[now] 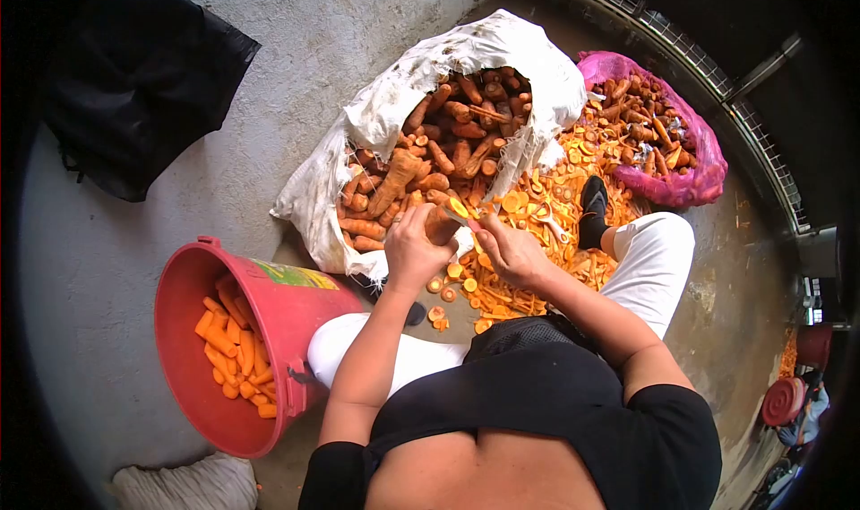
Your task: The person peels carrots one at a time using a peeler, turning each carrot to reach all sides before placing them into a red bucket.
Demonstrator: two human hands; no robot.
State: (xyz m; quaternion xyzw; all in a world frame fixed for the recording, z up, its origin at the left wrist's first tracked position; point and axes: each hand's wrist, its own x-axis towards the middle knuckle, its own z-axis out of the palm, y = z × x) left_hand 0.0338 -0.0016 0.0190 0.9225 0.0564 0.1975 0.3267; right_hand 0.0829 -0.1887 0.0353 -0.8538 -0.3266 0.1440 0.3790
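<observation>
My left hand point(416, 248) is closed around an unpeeled carrot point(441, 226), its cut end showing bright orange. In my right hand point(512, 252) is a small knife with a pinkish handle point(474, 227). The knife's blade lies against the cut end of the carrot, where a round orange slice point(458, 207) shows. Beyond both hands stands a white sack point(376, 107), open and full of dirty carrots point(394, 180). Peelings and cut carrot ends point(537, 277) cover the floor below my right hand, and a white-handled tool point(554, 225) lies on them.
To the left, a red bucket point(300, 331) leans toward me with peeled carrots point(235, 344) inside. A pink mesh sack point(708, 151) of carrots and scraps stands at the far right. Black cloth point(143, 80) hangs on the wall; a whitish sack point(188, 486) lies bottom left.
</observation>
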